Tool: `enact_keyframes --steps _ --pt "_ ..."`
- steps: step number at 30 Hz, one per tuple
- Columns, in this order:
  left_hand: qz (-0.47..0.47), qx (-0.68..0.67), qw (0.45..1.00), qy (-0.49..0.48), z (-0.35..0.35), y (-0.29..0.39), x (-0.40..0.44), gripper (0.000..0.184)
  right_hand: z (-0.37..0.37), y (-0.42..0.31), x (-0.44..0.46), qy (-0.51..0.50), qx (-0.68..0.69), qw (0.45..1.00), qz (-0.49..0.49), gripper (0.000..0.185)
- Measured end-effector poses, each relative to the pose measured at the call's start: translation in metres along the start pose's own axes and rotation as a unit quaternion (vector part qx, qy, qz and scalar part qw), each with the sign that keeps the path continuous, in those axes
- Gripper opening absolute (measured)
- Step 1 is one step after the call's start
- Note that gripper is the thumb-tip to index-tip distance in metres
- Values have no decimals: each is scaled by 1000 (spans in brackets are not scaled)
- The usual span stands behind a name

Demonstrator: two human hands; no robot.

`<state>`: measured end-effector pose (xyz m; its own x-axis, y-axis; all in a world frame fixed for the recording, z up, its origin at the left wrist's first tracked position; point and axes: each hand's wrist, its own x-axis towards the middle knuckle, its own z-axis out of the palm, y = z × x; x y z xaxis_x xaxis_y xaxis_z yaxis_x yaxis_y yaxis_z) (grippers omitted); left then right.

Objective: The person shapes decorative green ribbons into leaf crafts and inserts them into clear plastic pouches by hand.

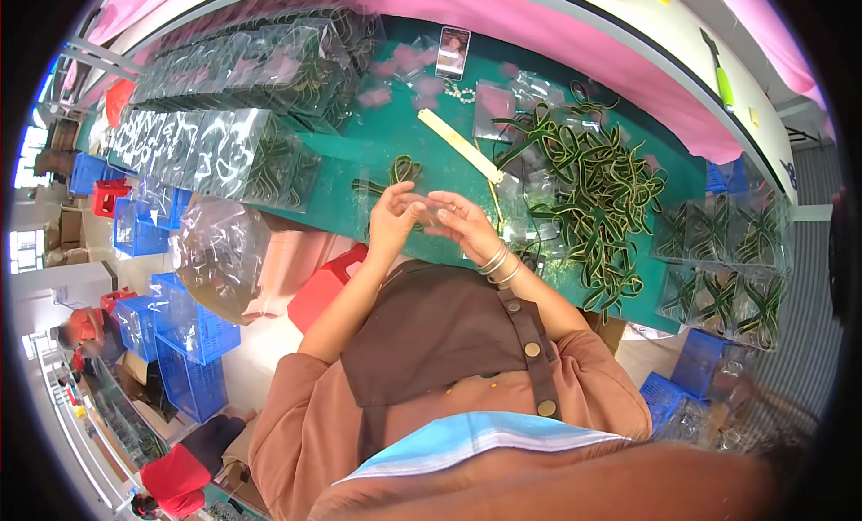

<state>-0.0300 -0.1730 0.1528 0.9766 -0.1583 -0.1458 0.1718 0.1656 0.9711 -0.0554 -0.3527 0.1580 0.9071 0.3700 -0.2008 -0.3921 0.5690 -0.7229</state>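
My left hand (pixel 393 219) and my right hand (pixel 465 223) meet over the near edge of the green table, fingers pinched. Between them stretches what looks like a clear plastic bag (pixel 431 221), its outline faint. Just beyond my left hand lies a looped green ribbon piece with light edges (pixel 406 169). To the right of my right hand spreads a large tangled pile of similar green ribbon loops (pixel 602 198). A pale yellow ruler-like strip (pixel 460 145) lies slanted beyond my hands.
Rows of clear bags with green pieces (pixel 206 157) stand at the left; more packed bags (pixel 718 269) hang at the right edge. A phone (pixel 452 52) leans at the back. Blue crates (pixel 193 319) stand on the floor at left, near a person in red (pixel 175 481).
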Motion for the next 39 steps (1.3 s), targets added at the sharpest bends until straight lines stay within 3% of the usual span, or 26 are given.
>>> enact_keyframes --steps 4,6,10,14,17,19,20,22,23,24,26,29,32,34,36,39 --pt "18 30 999 25 -2 2 -9 57 -5 15 -5 -21 81 996 9 24" --pt "24 41 999 7 0 9 -17 56 -5 16 -6 -57 177 980 77 12" --pt "10 11 1000 -4 0 9 -22 59 -14 32 -4 -90 243 960 102 7" --pt "55 24 998 -17 -4 10 -21 64 -13 35 -1 -68 290 950 97 6" --pt "67 -2 998 4 -1 12 -24 49 -12 30 1 -85 295 948 79 5" --pt "175 129 976 18 -1 8 -23 31 -11 27 0 -93 291 950 68 5" --pt "175 128 976 19 -4 8 -23 31 -12 26 0 -70 266 959 64 5" --pt "244 374 895 12 -10 14 -25 24 -13 23 -1 -46 240 968 61 6" --pt "242 373 895 12 -8 15 -27 24 -15 22 -2 -27 133 990 23 7" --pt "193 372 908 3 -7 16 -28 25 -17 22 -4 -7 25 1000 -13 8" --pt "137 372 918 -7 -6 7 -31 26 -27 26 -5 -26 -51 997 -45 8" --pt "-68 209 973 -76 -7 -16 -35 25 -41 31 -16 -49 -169 981 -83 8" --pt "-146 149 974 -83 7 -30 -47 26 -66 39 -33 -56 -228 971 -54 6" --pt "-125 209 962 -124 1 -57 -47 26 -81 50 -41 -68 -356 925 -114 5" --pt "-194 179 956 -128 2 -73 -49 26 -91 62 -47 -46 -317 943 -91 5" --pt "-199 175 955 -132 5 -95 -51 25 -104 75 -50 -6 -313 947 -71 7"
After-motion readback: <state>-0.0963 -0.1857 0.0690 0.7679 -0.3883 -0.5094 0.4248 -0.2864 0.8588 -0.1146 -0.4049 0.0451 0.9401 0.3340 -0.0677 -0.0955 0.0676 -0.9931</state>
